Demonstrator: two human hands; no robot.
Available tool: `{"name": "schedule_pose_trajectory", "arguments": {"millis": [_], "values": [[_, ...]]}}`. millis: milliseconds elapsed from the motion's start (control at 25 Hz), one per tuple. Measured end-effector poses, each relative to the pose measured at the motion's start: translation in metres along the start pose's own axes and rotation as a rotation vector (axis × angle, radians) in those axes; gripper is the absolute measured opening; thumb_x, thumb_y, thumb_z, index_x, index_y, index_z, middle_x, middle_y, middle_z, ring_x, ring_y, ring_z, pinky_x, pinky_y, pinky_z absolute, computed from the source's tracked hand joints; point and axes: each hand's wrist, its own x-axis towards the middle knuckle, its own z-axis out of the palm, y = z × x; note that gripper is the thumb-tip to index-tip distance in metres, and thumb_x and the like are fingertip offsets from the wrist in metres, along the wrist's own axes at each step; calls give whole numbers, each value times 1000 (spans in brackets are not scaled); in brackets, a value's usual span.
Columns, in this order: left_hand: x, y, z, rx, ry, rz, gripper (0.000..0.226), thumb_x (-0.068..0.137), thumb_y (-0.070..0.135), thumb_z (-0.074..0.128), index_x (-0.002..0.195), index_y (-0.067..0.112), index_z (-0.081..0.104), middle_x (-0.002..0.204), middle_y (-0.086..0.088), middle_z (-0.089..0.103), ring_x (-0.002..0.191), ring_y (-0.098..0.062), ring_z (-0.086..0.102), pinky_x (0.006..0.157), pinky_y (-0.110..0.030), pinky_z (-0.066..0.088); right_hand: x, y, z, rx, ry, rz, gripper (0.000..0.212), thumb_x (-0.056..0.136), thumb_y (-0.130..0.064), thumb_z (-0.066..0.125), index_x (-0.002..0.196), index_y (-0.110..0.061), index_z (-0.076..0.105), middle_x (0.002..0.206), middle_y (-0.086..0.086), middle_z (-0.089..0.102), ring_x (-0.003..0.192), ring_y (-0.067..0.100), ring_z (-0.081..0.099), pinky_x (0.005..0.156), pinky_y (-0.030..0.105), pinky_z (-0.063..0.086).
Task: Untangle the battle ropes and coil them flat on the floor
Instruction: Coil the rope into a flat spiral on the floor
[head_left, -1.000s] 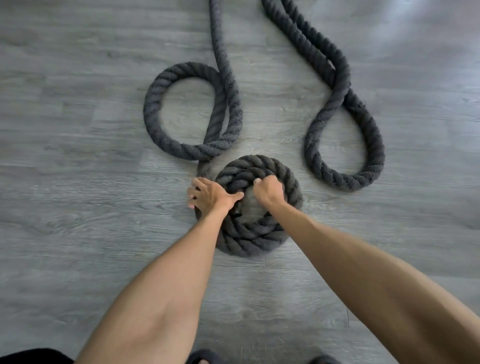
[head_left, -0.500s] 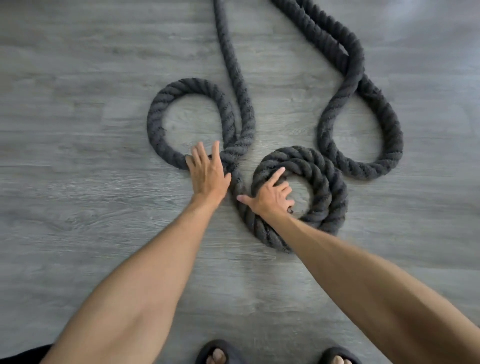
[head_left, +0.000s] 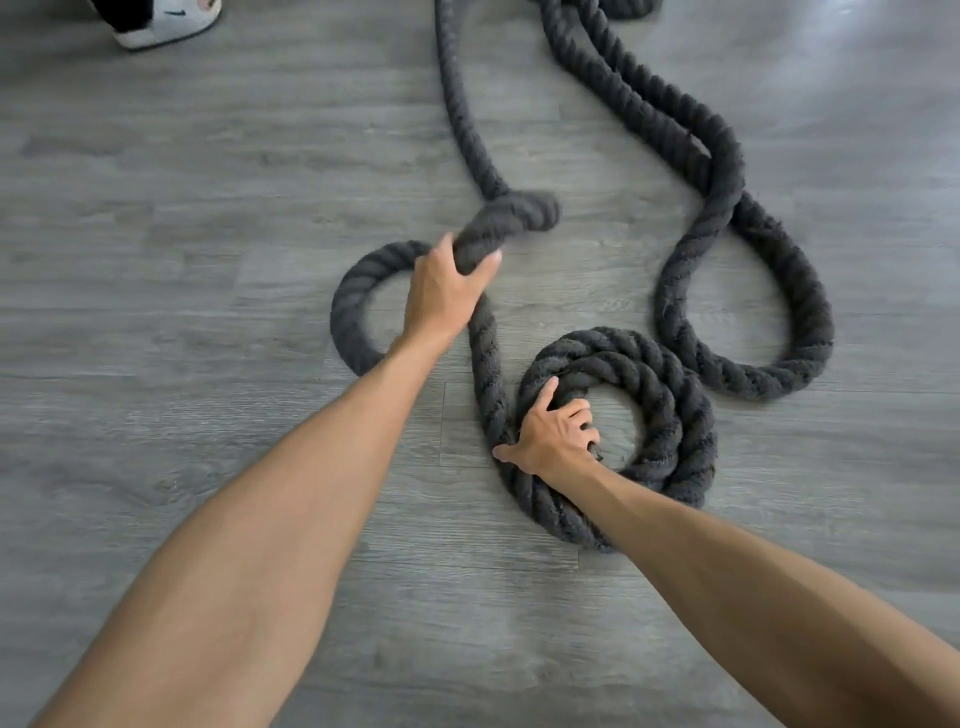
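Thick dark-grey twisted battle rope (head_left: 727, 171), strands run off twd 12. Flat coil (head_left: 670, 415), approx 2 turns, open centre, at 5. Small loop (head_left: 348, 312) at 9, wide loop (head_left: 800, 332) at 3. Bend at 12 raised in my left hand (head_left: 441, 291); my right hand (head_left: 550, 441) grips coil's inner turn.

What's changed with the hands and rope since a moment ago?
The left hand, lying flat on the rope before, has moved forward, gripped the rope and lifted a bend of it off the floor. The right hand stays on the coil, fingers hooked over its inner turn. The big loop on the right lies as before.
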Motion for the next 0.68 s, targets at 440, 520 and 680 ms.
{"name": "schedule_pose_trajectory", "arguments": {"millis": [440, 520, 680], "values": [[54, -61, -109, -778, 673, -784, 47, 93, 36, 65, 112, -5, 52, 59, -9, 52, 28, -16, 47, 28, -21, 37, 38, 27, -42, -406, -27, -540, 135, 71, -57, 81, 159, -21, -15, 155, 31, 17, 142, 45, 24, 114, 53, 29], [40, -100, -135, -679, 688, -908, 45, 95, 42, 61, 114, 3, 51, 68, -5, 54, 36, -13, 53, 31, -22, 43, 40, 32, -42, -445, -26, -556, 136, 71, -57, 82, 158, -22, -16, 159, 30, 10, 146, 44, 19, 117, 53, 25], [15, -157, -160, -364, 630, -1006, 61, 93, 49, 60, 132, 5, 50, 131, -14, 61, 110, -32, 64, 89, -38, 53, 41, 33, -48, -526, -10, -604, 137, 71, -57, 82, 157, -25, -19, 161, 27, 8, 148, 41, 17, 118, 51, 24]]}}
